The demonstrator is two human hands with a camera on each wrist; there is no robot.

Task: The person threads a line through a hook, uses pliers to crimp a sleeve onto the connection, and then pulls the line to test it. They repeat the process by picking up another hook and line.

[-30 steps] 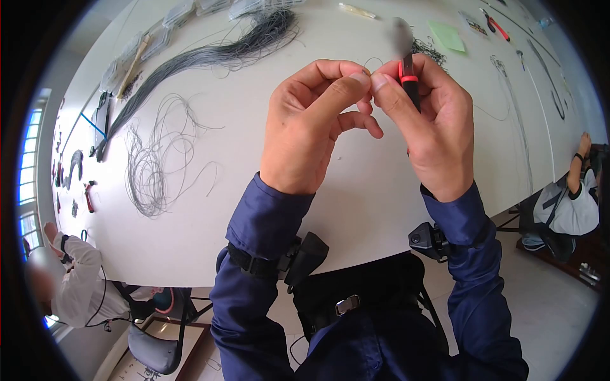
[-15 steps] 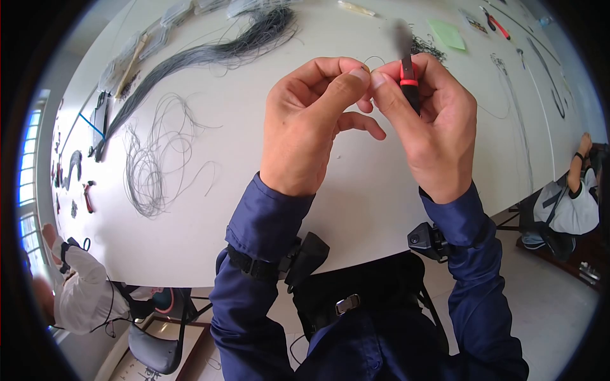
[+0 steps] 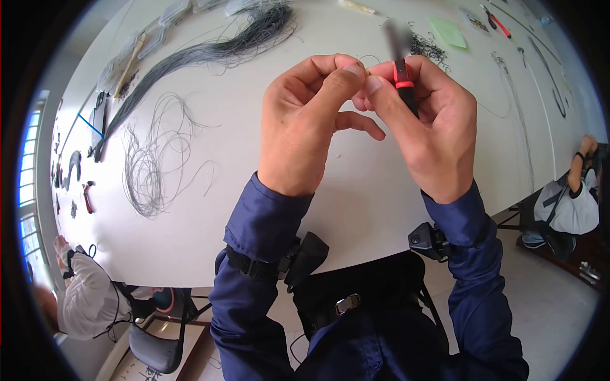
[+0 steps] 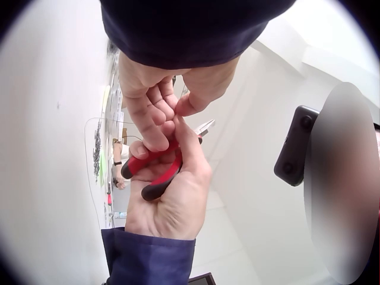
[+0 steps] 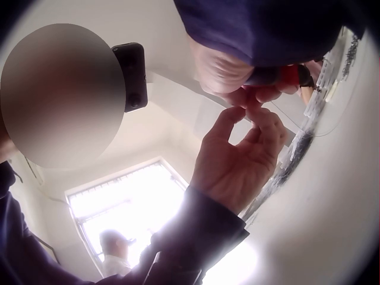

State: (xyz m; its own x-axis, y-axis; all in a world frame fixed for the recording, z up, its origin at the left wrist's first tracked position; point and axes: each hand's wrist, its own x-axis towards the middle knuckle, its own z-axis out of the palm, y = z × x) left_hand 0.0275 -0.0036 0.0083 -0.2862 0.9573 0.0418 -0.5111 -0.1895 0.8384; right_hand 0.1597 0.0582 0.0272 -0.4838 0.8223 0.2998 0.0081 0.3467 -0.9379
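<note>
Sleeves [image 3: 270, 213] of dark blue cloth rise from the bottom of the frame to two hands at upper centre. The left hand [image 3: 295, 130] has a narrow grip, thumb and forefinger pinching a fine wire [image 3: 370, 56]; the thumb and forefinger of the right hand [image 3: 441, 136] meet it there. The right hand also holds red-and-black pliers [image 3: 403, 82] across its palm, their handles a little apart in the left wrist view. What else sits between the fingertips is too small to tell.

The wire looks very light, thin and springy, likely to kink or slip, so best pinched close to its end; the pliers look stiff and heavier, surest by their handles.

Farther off on the bench [image 3: 356, 216], a loose tangle of strands [image 3: 147, 204] lies left of centre, a long grey bundle [image 3: 190, 58] at upper left, and small dark pieces [image 3: 427, 47] at upper right, near a green sheet [image 3: 448, 33].
</note>
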